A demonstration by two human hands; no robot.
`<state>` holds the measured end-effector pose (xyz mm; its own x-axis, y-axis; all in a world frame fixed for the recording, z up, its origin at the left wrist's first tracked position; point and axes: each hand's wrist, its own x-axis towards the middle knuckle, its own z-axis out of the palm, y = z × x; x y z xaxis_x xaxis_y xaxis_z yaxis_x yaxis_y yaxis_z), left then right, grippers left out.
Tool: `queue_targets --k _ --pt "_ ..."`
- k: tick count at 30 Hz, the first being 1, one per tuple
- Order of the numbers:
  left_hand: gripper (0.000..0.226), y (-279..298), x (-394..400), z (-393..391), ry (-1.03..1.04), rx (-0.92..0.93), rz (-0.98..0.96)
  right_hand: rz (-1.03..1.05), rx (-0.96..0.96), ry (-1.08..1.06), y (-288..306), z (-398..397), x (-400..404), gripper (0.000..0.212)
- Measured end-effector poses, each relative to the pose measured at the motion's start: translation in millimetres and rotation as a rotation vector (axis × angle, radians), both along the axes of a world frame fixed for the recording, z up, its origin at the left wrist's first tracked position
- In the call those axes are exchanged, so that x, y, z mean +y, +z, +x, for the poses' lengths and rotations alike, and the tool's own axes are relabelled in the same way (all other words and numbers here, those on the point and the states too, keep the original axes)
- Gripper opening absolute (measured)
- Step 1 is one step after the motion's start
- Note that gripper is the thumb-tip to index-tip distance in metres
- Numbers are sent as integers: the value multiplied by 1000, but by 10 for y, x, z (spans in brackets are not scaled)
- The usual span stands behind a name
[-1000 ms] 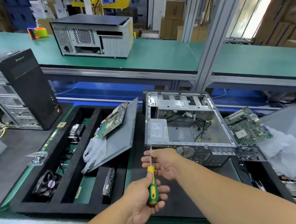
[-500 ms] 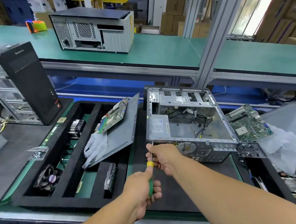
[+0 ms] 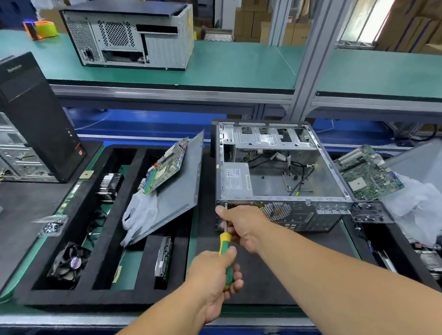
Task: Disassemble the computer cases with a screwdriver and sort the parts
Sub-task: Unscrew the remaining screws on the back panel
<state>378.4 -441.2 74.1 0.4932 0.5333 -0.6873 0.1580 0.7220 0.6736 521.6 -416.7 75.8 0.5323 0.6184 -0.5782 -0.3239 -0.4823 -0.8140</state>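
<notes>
The screwdriver (image 3: pixel 226 256) was gripped by the left hand (image 3: pixel 214 280), its shaft pinched by the right hand (image 3: pixel 242 226) against the opened computer case (image 3: pixel 281 178), laid near the desk's (image 3: pixel 249 283) front edge.

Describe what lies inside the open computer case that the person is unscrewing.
Inside the open case sit a silver power supply, loose black cables and a drive cage. Its floor is mostly bare metal. What lies under the cage is hidden.
</notes>
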Motion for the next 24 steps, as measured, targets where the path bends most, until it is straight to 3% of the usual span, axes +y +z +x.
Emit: queue_targets --k 4,9,14,17,24 --pt "36 19 7 10 39 -18 -96 21 208 64 73 70 -71 27" --pt "58 15 32 5 19 -63 -144 22 148 50 63 67 -60 11" --pt "36 -4 12 9 -30 -59 -37 19 82 -62 -59 37 23 23" --pt "27 -12 9 -7 -18 -54 -20 12 233 -135 -51 10 33 17" --pt "44 17 42 -36 23 -14 -50 61 438 -219 -9 17 49 24"
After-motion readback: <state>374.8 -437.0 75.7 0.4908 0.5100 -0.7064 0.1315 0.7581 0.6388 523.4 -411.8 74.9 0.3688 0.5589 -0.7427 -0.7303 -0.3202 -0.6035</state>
